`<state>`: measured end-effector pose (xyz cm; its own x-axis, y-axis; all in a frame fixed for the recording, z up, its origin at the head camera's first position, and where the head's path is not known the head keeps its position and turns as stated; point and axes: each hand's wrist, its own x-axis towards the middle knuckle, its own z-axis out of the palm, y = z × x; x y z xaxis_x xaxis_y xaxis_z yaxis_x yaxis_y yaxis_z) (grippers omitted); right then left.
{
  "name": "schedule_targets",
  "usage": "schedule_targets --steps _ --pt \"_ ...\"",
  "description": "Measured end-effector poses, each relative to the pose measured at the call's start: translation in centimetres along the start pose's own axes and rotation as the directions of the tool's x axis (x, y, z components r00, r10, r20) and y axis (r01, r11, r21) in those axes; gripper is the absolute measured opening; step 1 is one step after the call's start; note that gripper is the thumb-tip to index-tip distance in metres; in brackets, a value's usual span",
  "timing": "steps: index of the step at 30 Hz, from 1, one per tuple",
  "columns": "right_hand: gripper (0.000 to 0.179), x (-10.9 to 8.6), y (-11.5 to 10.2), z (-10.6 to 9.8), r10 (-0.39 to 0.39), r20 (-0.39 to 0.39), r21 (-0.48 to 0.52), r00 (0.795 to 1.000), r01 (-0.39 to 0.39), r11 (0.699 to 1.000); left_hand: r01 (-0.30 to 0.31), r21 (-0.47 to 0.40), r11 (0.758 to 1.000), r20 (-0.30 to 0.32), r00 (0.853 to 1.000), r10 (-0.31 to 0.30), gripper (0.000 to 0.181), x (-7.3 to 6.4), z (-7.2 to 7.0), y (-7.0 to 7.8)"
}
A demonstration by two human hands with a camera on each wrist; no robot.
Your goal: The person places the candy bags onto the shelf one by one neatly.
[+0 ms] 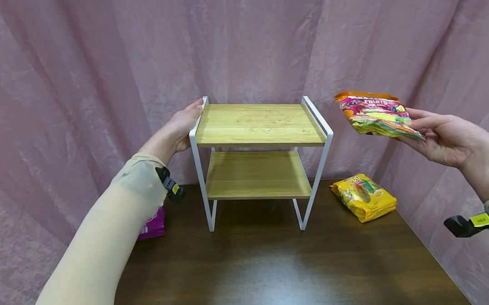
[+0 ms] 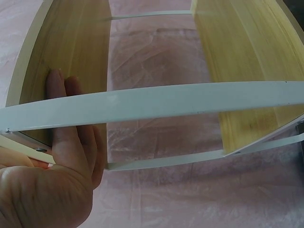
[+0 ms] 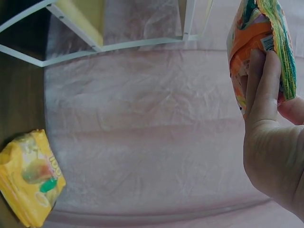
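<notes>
A two-tier shelf with light wood boards (image 1: 259, 123) and a white metal frame (image 1: 320, 167) stands upright at the middle. My left hand (image 1: 183, 126) grips the left end of its top board. In the left wrist view, the fingers (image 2: 71, 152) reach past a white frame bar and lie along the board's underside. To the right of the shelf, my right hand (image 1: 453, 136) holds up a colourful candy bag (image 1: 375, 112) lettered "FRUITS", thumb on the front. Its fingers (image 3: 266, 90) support the bag's orange back in the right wrist view.
A yellow bag (image 1: 364, 198) with a mango picture lies on the dark wooden table (image 1: 249, 266), right of the shelf. Partly hidden behind my left forearm is a purple package (image 1: 154, 225). Pink curtains (image 1: 256, 43) hang close behind and on the right.
</notes>
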<state>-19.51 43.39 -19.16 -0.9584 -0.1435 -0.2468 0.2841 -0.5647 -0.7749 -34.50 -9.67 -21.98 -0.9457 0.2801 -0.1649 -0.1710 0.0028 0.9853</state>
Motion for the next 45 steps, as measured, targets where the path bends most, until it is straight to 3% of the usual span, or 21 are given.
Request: schedule_targets --steps 15,33,45 --pt "0.036 0.9 -0.5 3.4 0.028 -0.008 0.004 1.0 -0.028 1.0 -0.021 0.024 0.999 0.008 1.0 0.021 0.053 0.0 0.1 -0.2" --pt "0.04 2.5 0.2 7.2 0.045 0.049 0.019 0.998 -0.046 0.999 -0.008 0.012 1.0 -0.005 1.0 0.009 0.052 -0.1 0.1 -0.1" --pt "0.042 3.2 1.3 10.7 0.037 -0.009 -0.016 0.999 -0.037 0.999 -0.012 0.006 1.0 -0.007 1.0 0.012 0.052 -0.1 0.4 0.0"
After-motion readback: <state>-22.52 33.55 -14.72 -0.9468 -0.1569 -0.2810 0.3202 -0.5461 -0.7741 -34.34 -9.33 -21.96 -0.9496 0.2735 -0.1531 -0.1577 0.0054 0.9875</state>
